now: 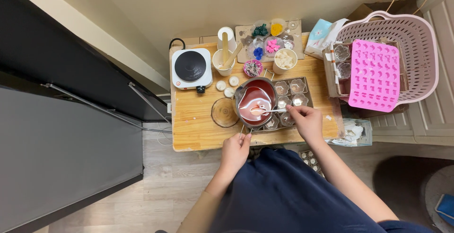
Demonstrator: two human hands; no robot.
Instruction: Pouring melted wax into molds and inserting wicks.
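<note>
Two hands are working at one pan of red liquid on a small wooden table (194,119).

One white hot plate (191,67) is sitting at the table's left end, with one wooden coaster (224,112) lying nearer the person and three small white discs (227,86) lying between them. The left hand (235,150) is pinching the pan's wire handle (243,131) at the table's front edge. The pan (255,101) is resting partly over a grey tray (294,93) of small clear cups. The right hand (306,121) is gripping one spoon (267,111) by its stem, its bowl dipping into the liquid. One pink mould (374,75) is lying across one pink basket (416,39) at the far right.
</note>
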